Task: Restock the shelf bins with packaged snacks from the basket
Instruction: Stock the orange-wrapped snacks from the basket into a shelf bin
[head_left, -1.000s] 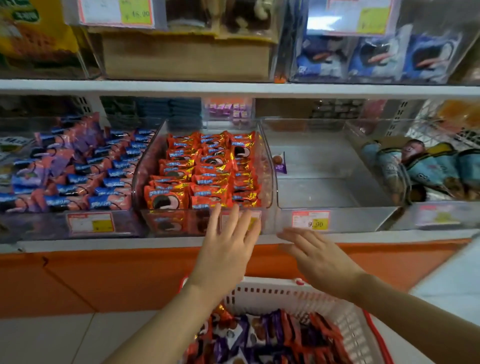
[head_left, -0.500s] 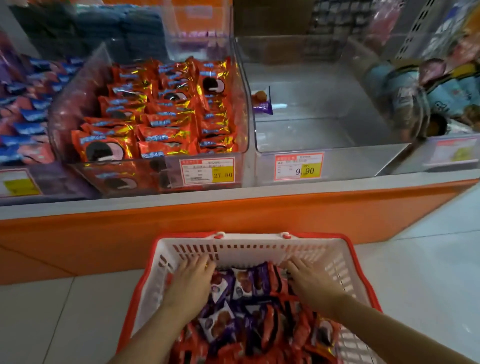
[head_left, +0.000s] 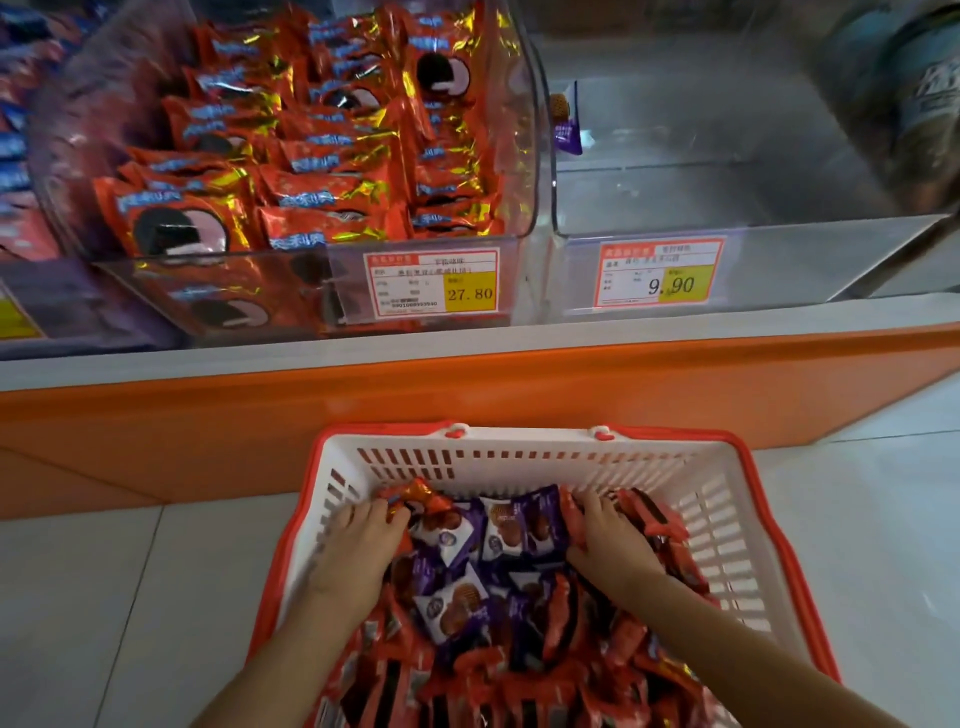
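A white basket with a red rim (head_left: 519, 434) stands on the floor below the shelf, full of purple snack packets (head_left: 511, 530) and red snack packets (head_left: 571, 675). Both my hands are inside it. My left hand (head_left: 358, 551) curls its fingers over red packets at the pile's left side. At the right side, my right hand (head_left: 608, 540) digs its curled fingers into more red packets; the purple ones lie between the hands. On the shelf, one clear bin (head_left: 519, 156) is packed with red packets. The clear bin to its right (head_left: 779, 244) holds a single purple packet (head_left: 566, 124).
An orange shelf front (head_left: 467, 395) runs just behind the basket. Price tags 27.80 (head_left: 434, 283) and 9.90 (head_left: 660, 275) hang on the bin fronts. A bin of blue-purple packets (head_left: 15, 156) is at far left, teal packages (head_left: 909, 93) at far right. White floor tiles (head_left: 104, 597) surround the basket.
A second ago both hands were raised, open, at the shelf bins. They came down into the basket and now sit deeper on the packets; the view has dropped closer.
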